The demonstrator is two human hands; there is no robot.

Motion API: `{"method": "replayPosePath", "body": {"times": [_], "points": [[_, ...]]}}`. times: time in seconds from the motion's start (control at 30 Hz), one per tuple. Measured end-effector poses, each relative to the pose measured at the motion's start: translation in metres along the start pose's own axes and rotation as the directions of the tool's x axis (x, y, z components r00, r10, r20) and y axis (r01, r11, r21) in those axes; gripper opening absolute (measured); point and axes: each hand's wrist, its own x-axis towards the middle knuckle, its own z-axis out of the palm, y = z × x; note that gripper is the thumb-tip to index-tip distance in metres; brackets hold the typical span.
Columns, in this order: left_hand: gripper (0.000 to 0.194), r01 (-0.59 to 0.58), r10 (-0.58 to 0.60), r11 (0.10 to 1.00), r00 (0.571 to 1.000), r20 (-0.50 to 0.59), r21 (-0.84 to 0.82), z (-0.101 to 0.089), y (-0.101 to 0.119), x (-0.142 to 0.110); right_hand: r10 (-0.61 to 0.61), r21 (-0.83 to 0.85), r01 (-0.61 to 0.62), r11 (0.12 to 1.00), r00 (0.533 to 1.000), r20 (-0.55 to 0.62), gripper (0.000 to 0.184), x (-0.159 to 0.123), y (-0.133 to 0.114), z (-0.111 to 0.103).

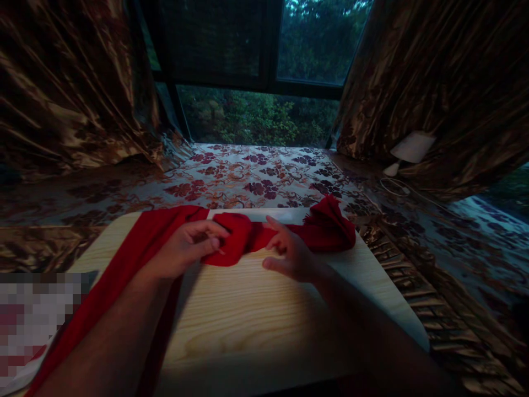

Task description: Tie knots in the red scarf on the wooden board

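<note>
Arranging the scarf (238, 242) appears to be in hand; the next move likely calls for steadying its bunched middle fold. That fold lies at frame centre, against the left hand's (184, 248) curled fingers, pinch unclear, while the right hand (294, 256), thumb and fingers apart, hovers just right.

Pale lamp (413, 147) beside brown curtain (438, 77).
</note>
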Motion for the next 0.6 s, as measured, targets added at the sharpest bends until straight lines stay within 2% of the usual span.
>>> {"method": "replayPosePath", "body": {"times": [0.03, 0.07, 0.1, 0.13, 0.17, 0.2, 0.23, 0.27, 0.3, 0.33, 0.37, 0.4, 0.43, 0.47, 0.53, 0.57, 0.6], "points": [[0.028, 0.021, -0.029, 0.998, 0.992, 0.123, 0.061, 0.009, 0.002, -0.004, -0.047, 0.068, 0.047, 0.997, 0.999, 0.005, 0.105, -0.001, -0.006, 0.012], [0.031, 0.027, -0.048, 0.995, 0.973, 0.225, 0.094, 0.016, 0.003, -0.007, -0.084, 0.108, 0.084, 0.991, 0.996, -0.010, 0.108, -0.001, -0.011, 0.022], [0.034, 0.036, -0.066, 0.994, 0.952, 0.299, 0.105, 0.021, 0.004, -0.008, -0.102, 0.119, 0.106, 0.987, 0.994, -0.032, 0.100, -0.002, -0.015, 0.029], [0.035, 0.039, -0.065, 0.996, 0.946, 0.318, 0.086, 0.024, 0.004, -0.008, -0.108, 0.111, 0.113, 0.987, 0.993, -0.046, 0.083, -0.002, -0.020, 0.034], [0.034, 0.007, -0.012, 1.000, 0.971, 0.241, 0.019, 0.025, 0.004, -0.007, -0.101, 0.090, 0.104, 0.990, 0.994, -0.040, 0.061, -0.003, -0.024, 0.036], [0.032, -0.059, 0.065, 0.996, 0.992, 0.105, -0.061, 0.024, 0.003, -0.005, -0.095, 0.073, 0.095, 0.993, 0.995, -0.007, 0.041, -0.003, -0.029, 0.037], [0.030, -0.155, 0.148, 0.979, 0.987, -0.058, -0.129, 0.023, 0.002, -0.002, -0.102, 0.070, 0.098, 0.993, 0.993, 0.059, 0.027, -0.004, -0.035, 0.036], [0.032, -0.241, 0.212, 0.956, 0.961, -0.176, -0.167, 0.022, 0.000, 0.000, -0.124, 0.098, 0.110, 0.989, 0.980, 0.154, 0.020, -0.004, -0.040, 0.034], [0.036, -0.284, 0.244, 0.941, 0.946, -0.213, -0.183, 0.021, -0.002, 0.002, -0.166, 0.162, 0.125, 0.979, 0.949, 0.267, 0.019, -0.005, -0.046, 0.032], [0.043, -0.262, 0.238, 0.946, 0.961, -0.141, -0.190, 0.022, -0.004, 0.002, -0.221, 0.254, 0.130, 0.958, 0.901, 0.374, 0.021, -0.006, -0.052, 0.030], [0.054, -0.187, 0.193, 0.965, 0.981, 0.017, -0.182, 0.024, -0.008, 0.002, -0.282, 0.353, 0.120, 0.928, 0.846, 0.453, 0.024, -0.007, -0.057, 0.028], [0.065, -0.081, 0.111, 0.986, 0.972, 0.207, -0.148, 0.027, -0.012, 0.000, -0.327, 0.438, 0.096, 0.894, 0.808, 0.490, 0.028, -0.008, -0.061, 0.026], [0.074, 0.023, 0.012, 0.996, 0.927, 0.376, -0.090, 0.030, -0.016, -0.003, -0.340, 0.503, 0.063, 0.862, 0.809, 0.480, 0.031, -0.009, -0.064, 0.023], [0.079, 0.097, -0.075, 0.995, 0.871, 0.485, -0.021, 0.032, -0.020, -0.006, -0.316, 0.547, 0.033, 0.836, 0.845, 0.432, 0.035, -0.010, -0.064, 0.020], [0.079, 0.152, -0.187, 0.982, 0.798, 0.573, 0.108, 0.033, -0.025, -0.011, -0.153, 0.588, -0.004, 0.809, 0.964, 0.217, 0.039, -0.010, -0.057, 0.007], [0.077, 0.147, -0.215, 0.976, 0.784, 0.583, 0.161, 0.030, -0.026, -0.013, -0.030, 0.588, -0.018, 0.809, 0.997, 0.071, 0.040, -0.010, -0.051, -0.002], [0.074, 0.132, -0.233, 0.969, 0.772, 0.591, 0.210, 0.027, -0.024, -0.013, 0.086, 0.580, -0.017, 0.814, 0.992, -0.092, 0.042, -0.008, -0.042, -0.014]]}}
